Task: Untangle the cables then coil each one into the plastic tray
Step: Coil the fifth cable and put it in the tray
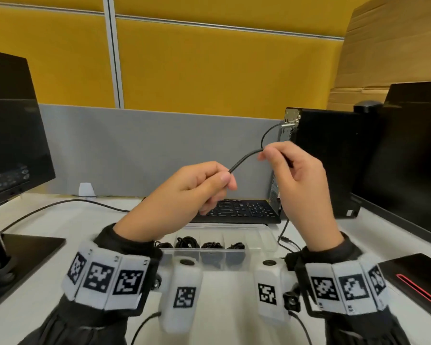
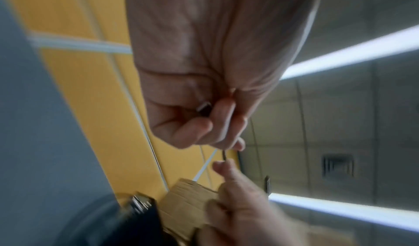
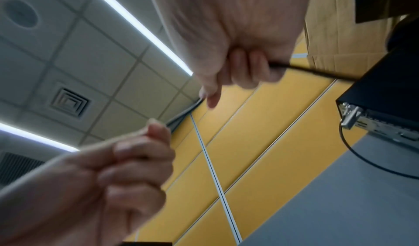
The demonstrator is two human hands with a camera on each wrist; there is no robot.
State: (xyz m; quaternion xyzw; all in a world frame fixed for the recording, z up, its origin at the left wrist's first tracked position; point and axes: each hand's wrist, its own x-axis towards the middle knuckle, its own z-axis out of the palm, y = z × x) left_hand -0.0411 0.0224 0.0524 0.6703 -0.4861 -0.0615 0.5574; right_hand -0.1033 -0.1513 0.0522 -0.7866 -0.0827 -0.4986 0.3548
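Hands raised above plastic tray (image 1: 268, 241) — left hand (image 1: 184, 195) and right hand (image 1: 296, 175) each pinching black cable (image 1: 244, 158), short span between them

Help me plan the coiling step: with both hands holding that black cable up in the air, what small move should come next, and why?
Probably the right hand should bend its stretch of the black cable over to the left hand to form a first loop. Both hands pinch it above the desk with a short span between them, and the plastic tray below already holds coiled cables, with space at its right end.
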